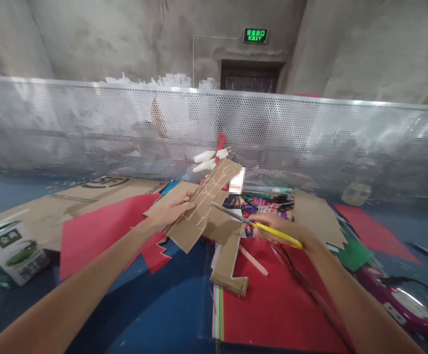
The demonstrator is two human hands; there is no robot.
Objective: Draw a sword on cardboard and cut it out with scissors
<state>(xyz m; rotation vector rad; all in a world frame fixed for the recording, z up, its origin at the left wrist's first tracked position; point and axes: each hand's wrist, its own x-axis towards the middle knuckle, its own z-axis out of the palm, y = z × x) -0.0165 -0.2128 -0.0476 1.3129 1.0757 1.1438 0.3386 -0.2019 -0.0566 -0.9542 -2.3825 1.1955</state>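
My left hand (179, 204) grips a brown cardboard piece (214, 194) by its left edge, thumb on top. Pale outlines are drawn on its face. In my right hand (273, 226) are scissors (276, 234) with yellow handles, their blades pointing left to the cardboard's right edge. Whether the blades touch the cardboard I cannot tell. A stepped notch shows along that edge. Just below the blades lies another stepped cardboard piece (229, 250); whether it is joined to the held one is unclear. Beside it, a pale pink pen (254, 260) rests on red paper (284, 300).
A perforated metal divider (291, 132) stands across the back. Flattened cardboard (70, 201) and red sheets (107, 226) lie left, near a printed carton (16, 253). On the right are a cardboard sheet (315, 216), green paper (354, 251) and a magenta device (398, 305) with a cable.
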